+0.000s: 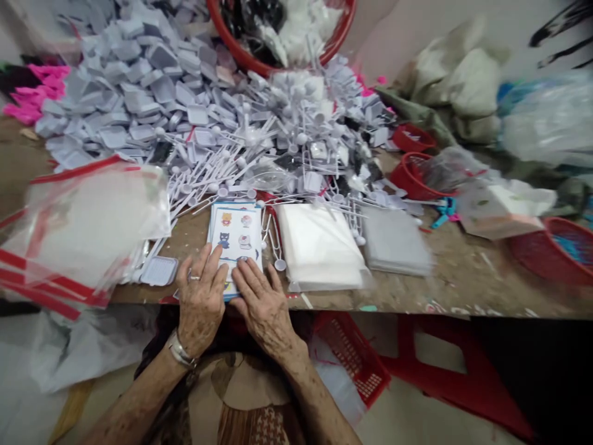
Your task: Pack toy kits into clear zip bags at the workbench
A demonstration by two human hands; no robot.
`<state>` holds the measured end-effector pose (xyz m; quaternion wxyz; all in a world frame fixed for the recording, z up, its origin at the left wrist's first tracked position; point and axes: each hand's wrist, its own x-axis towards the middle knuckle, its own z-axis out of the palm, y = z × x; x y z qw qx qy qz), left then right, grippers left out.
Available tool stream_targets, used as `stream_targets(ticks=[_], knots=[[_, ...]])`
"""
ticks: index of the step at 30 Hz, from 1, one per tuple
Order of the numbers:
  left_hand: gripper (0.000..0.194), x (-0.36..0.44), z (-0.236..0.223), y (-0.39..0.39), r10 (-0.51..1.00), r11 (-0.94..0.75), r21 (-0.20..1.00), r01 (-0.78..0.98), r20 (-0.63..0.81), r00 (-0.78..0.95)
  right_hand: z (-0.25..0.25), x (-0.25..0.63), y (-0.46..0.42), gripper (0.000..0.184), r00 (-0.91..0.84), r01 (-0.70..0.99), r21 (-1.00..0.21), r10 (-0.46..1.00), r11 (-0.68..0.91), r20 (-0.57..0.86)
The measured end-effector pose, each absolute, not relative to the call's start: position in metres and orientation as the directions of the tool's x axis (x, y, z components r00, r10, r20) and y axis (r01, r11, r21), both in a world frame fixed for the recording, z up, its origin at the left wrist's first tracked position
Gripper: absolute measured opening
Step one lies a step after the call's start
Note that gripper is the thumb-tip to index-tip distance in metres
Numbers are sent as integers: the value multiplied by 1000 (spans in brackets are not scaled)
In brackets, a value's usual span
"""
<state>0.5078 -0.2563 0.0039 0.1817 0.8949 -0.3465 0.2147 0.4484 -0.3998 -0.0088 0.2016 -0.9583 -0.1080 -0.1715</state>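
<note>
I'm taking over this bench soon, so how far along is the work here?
Done, it seems: a white stack and a grey stack lie squared on the bench. In hand: the left hand and right hand rest on a printed sheet. Left: a large loose heap of white sticks and grey trays.

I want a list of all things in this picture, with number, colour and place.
Square trays: many, pale grey, heaped back left.
Round-headed sticks: many, white, heaped centre.
Basin: one, red, back centre.
Zip bag: one, clear, red-striped, left edge.
Printed card: one, white, under the hands.
Folded stacks: two, white and grey, right of the card.
Baskets: several, red, right side and below table.
Left hand: one, wearing ring and bracelet, on card.
Right hand: one, on card.
</note>
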Motion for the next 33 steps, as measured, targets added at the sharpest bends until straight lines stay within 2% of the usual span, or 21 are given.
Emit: stream_targets(ticks=[3, 6, 7, 9, 11, 14, 17, 22, 25, 28, 33], knots=[[47, 506, -2, -255, -649, -597, 157, -787, 483, 588, -2, 445, -400, 51, 928, 260, -402, 112, -878, 357], [47, 503, -1, -255, -697, -614, 106, -782, 393, 600, 16, 429, -415, 47, 911, 334, -510, 133, -792, 391], [46, 503, 1, -255, -700, -628, 90, -773, 367, 612, 22, 420, -425, 44, 904, 344, -551, 108, -761, 415], [47, 503, 4, -256, -698, -647, 70, -759, 345, 627, 30, 401, -450, 39, 876, 288, -591, -42, -753, 480], [47, 505, 5, -258, -693, -652, 73, -754, 344, 633, 28, 387, -478, 43, 799, 180, -497, -169, -849, 577], [45, 512, 4, -261, -683, -655, 98, -749, 349, 642, 12, 386, -514, 52, 765, 67, -259, -117, -963, 633], [45, 518, 4, -264, -684, -653, 101, -751, 346, 642, -2, 405, -533, 58, 843, 37, -130, -39, -991, 537], [54, 520, 14, -269, -704, -661, 66, -748, 292, 648, -2, 435, -545, 61, 911, 42, -43, 21, -998, 412], [51, 517, 16, -271, -706, -665, 51, -745, 283, 649, 0, 439, -552, 57, 905, 78, -74, 40, -994, 423], [50, 514, 15, -273, -698, -676, 32, -737, 293, 653, 1, 439, -560, 44, 887, 123, -125, 53, -984, 458], [50, 510, 16, -275, -652, -718, 14, -696, 334, 680, 4, 437, -571, 39, 891, 164, -344, -11, -924, 454]])
